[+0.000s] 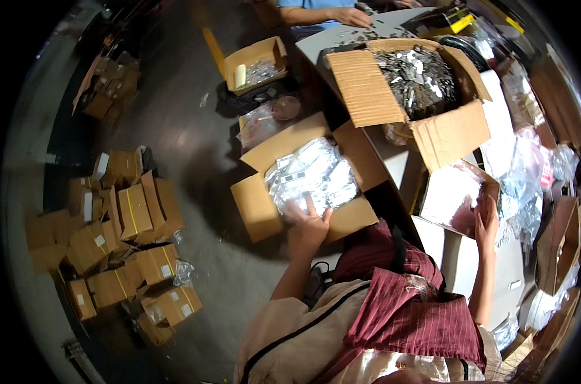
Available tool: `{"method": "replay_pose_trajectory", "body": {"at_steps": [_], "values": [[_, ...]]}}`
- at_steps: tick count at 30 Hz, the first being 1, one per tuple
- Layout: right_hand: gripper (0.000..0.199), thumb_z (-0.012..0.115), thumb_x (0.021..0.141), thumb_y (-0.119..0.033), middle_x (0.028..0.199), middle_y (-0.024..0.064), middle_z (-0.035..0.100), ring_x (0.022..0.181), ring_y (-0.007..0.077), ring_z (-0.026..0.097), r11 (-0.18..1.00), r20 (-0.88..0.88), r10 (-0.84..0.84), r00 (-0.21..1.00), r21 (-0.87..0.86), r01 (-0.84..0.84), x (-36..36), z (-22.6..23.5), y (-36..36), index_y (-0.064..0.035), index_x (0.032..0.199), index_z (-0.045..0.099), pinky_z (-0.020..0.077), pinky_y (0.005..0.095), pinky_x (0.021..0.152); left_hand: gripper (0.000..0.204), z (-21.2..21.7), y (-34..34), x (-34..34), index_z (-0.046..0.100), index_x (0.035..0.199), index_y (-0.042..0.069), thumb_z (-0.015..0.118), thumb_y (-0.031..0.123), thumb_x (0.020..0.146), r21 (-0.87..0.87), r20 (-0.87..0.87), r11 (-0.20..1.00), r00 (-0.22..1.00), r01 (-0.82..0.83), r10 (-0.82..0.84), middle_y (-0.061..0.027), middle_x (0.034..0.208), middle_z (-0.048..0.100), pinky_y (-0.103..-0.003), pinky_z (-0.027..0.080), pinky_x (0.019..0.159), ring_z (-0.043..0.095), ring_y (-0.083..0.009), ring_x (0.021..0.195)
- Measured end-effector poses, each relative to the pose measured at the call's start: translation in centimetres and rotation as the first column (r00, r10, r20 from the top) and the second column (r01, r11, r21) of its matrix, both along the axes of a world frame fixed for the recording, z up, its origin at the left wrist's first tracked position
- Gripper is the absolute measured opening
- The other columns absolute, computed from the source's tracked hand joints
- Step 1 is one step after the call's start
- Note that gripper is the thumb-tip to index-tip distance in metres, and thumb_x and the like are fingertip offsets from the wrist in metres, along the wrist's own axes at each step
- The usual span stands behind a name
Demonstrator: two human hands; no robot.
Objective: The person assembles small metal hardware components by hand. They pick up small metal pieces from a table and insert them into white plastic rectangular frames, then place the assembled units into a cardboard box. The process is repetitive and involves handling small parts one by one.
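An open cardboard box [249, 201] full of flat, shiny silver pieces [313, 169] stands to my left. My left hand [308, 230] rests at its near side, fingers apart and partly blurred over the silver pieces. I see nothing held in it. On the table to my right, a smaller open carton [489, 185] with a pale, bright inside lies tilted. My right hand [486, 217] grips its right rim, with some fingers hidden. Beyond these, a large open box [367, 89] on the table holds many dark and silver metal pieces [418, 80].
Stacked cartons [137, 211] fill the floor at left. An open box with clear bags [262, 70] stands ahead. Across the grey table [310, 48], a person's hand [351, 17] is among small dark pieces. Plastic bags [524, 173] clutter the right side.
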State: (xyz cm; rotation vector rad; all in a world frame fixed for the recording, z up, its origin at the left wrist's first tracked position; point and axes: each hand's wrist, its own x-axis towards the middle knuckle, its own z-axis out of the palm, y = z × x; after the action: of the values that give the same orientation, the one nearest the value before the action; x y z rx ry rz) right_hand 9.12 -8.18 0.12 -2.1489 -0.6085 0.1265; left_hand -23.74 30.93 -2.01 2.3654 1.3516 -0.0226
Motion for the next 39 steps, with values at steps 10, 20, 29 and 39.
{"method": "replay_pose_trajectory", "body": {"at_steps": [10,20,29,39], "values": [[0.074,0.080,0.080,-0.013,0.134,0.0283,0.050,0.122,0.0460,0.051,0.750,0.150,0.237,0.960,-0.656,-0.083,0.7,4.3,9.7,0.0013,0.143,0.045,0.0456,0.0516,0.104,0.102,-21.9,9.1,-4.9,0.006,0.167,0.026,0.047,0.081,0.091,-0.141,-0.109,0.981,0.987,-0.130,0.115,-0.0269,0.169,-0.021,-0.083,0.025,0.106,-0.013,-0.0612,0.151],[0.034,0.061,0.104,-0.030,0.117,0.0176,0.073,0.107,0.0293,0.069,0.985,-0.172,-0.157,0.972,0.049,0.168,-1.9,5.4,4.7,-0.0003,0.117,0.073,0.0526,0.0369,0.092,0.039,1.2,0.7,5.2,0.064,0.129,-0.002,0.065,0.016,0.095,0.175,0.406,0.879,0.781,0.444,-0.475,-0.0245,0.150,0.048,-0.060,0.031,0.117,0.038,-0.0488,0.143],[0.048,0.051,0.111,-0.034,0.132,0.0102,0.067,0.119,0.0154,0.060,0.677,-0.516,-0.074,0.853,0.602,0.423,-6.0,7.8,2.8,0.0035,0.139,0.062,0.0454,0.0303,0.105,0.036,11.4,-10.5,17.2,0.061,0.130,-0.002,0.063,0.008,0.095,0.449,0.627,0.524,0.163,0.724,-0.762,-0.0246,0.140,0.053,-0.053,0.042,0.110,0.052,-0.0457,0.130],[0.050,0.063,0.105,-0.029,0.142,0.0106,0.060,0.129,0.0216,0.056,0.865,-0.192,-0.218,0.957,0.416,0.281,-8.0,7.9,-0.1,-0.0029,0.146,0.054,0.0436,0.0360,0.110,0.040,13.2,-19.6,25.6,0.060,0.134,0.003,0.063,0.001,0.094,0.009,0.724,0.498,0.338,0.867,-0.601,-0.0163,0.108,0.067,-0.041,0.055,0.080,0.068,-0.0285,0.098]]}}
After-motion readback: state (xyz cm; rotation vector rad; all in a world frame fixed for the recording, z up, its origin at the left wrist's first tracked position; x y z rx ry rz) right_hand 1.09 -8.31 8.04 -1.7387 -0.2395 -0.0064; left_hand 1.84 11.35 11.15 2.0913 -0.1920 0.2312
